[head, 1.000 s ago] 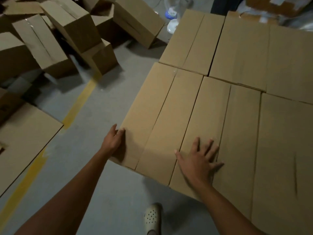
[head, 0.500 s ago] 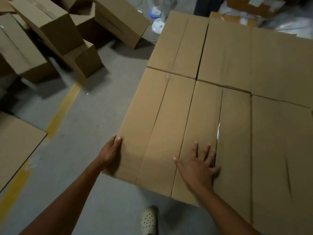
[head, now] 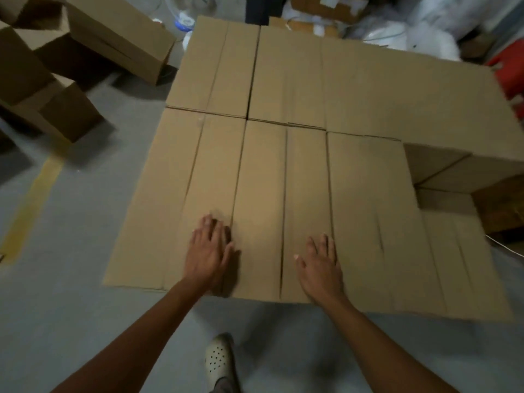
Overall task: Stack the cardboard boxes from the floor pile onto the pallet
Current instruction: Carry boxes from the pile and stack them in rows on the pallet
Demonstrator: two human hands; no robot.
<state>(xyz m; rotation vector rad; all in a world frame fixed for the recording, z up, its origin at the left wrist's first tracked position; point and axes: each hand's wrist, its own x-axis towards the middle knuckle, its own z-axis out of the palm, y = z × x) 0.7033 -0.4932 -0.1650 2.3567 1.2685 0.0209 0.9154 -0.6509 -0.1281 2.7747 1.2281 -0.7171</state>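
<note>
A flat layer of brown cardboard boxes fills the middle of the head view, stacked edge to edge. The near-left box (head: 173,199) and the near-middle box (head: 263,194) sit side by side. My left hand (head: 208,251) lies flat with straight fingers on the near-left box top, right at the seam between the two. Flat on the near-middle box lies my right hand (head: 319,265), fingers spread. Neither hand holds anything. At the right the layer has a gap (head: 453,188) that shows lower boxes. The pallet itself is hidden under the boxes.
The floor pile of loose boxes (head: 71,52) lies at the upper left on the grey concrete floor (head: 71,251), which carries a yellow line (head: 34,199). My white shoe (head: 219,361) is below the stack's near edge. White bags (head: 419,32) and a red object (head: 510,78) crowd the back right.
My left hand left the near-left box's side edge and now lies flat on its top near the seam. The view swung right, revealing the gap in the layer.
</note>
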